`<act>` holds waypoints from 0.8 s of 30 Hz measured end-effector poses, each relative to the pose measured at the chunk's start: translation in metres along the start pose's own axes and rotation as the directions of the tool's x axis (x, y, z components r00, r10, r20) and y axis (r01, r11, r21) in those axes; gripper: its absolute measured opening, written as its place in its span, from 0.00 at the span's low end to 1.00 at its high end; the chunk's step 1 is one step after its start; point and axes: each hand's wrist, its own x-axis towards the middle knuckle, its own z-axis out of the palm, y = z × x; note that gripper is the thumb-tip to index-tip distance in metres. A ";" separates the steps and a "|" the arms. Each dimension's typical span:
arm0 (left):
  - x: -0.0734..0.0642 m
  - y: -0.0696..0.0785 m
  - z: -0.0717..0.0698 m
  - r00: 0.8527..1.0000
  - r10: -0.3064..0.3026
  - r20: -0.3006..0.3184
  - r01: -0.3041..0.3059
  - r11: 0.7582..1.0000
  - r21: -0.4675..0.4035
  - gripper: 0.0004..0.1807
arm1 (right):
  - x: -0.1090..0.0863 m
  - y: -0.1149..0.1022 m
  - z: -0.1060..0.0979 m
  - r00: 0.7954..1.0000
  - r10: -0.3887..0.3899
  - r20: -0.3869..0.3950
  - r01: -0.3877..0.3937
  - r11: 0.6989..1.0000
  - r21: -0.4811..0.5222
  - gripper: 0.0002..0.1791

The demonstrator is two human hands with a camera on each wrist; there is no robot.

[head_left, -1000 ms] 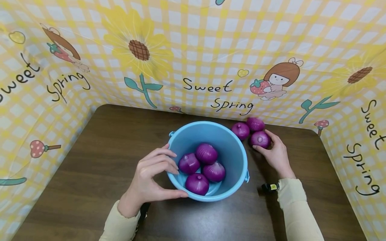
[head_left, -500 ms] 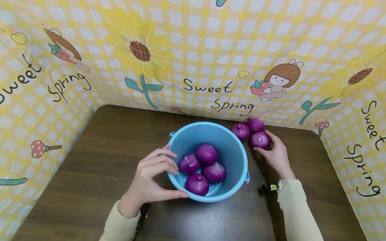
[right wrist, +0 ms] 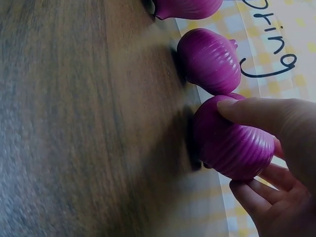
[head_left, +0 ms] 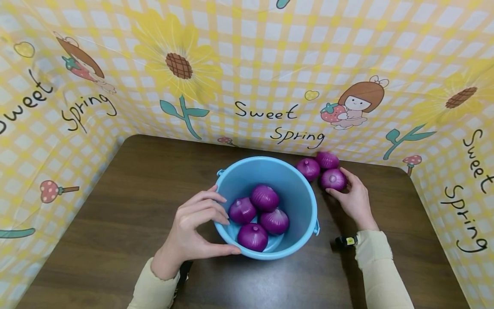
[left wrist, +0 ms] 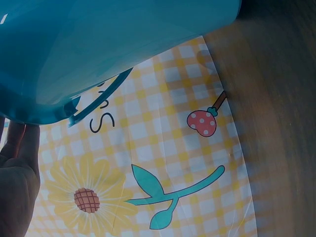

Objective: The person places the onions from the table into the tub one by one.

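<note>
A light blue bucket [head_left: 299,206] stands in the middle of the table, with several purple onions [head_left: 252,237] at its bottom. My left hand [head_left: 194,227] grips the left side of its rim, thumb at the near edge and fingertips over the inside. In the left wrist view the bucket's outer wall [left wrist: 118,39] covers much of the top. To the right of the bucket, my right hand [head_left: 353,199] holds a purple onion [head_left: 333,179] between thumb and fingers. The right wrist view has the thumb on top of this onion [right wrist: 234,140] and the other fingers round its far side.
Two more onions, one [head_left: 307,169] close to the bucket and another [head_left: 327,160] behind it, lie beside the held one. A yellow checked cloth [head_left: 262,64] with printed flowers rises along the back and both sides of the brown table [head_left: 127,206].
</note>
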 end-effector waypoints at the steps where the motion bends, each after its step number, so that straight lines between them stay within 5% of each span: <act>1: 0.000 0.000 0.000 1.000 0.001 -0.001 -0.001 1.000 0.000 0.26 | 0.000 0.000 0.000 1.000 -0.001 -0.002 0.001 1.000 0.000 0.42; 24: 0.000 0.000 0.000 1.000 -0.006 0.003 0.006 1.000 0.001 0.26 | -0.005 -0.002 -0.002 1.000 -0.010 -0.023 0.010 1.000 0.014 0.42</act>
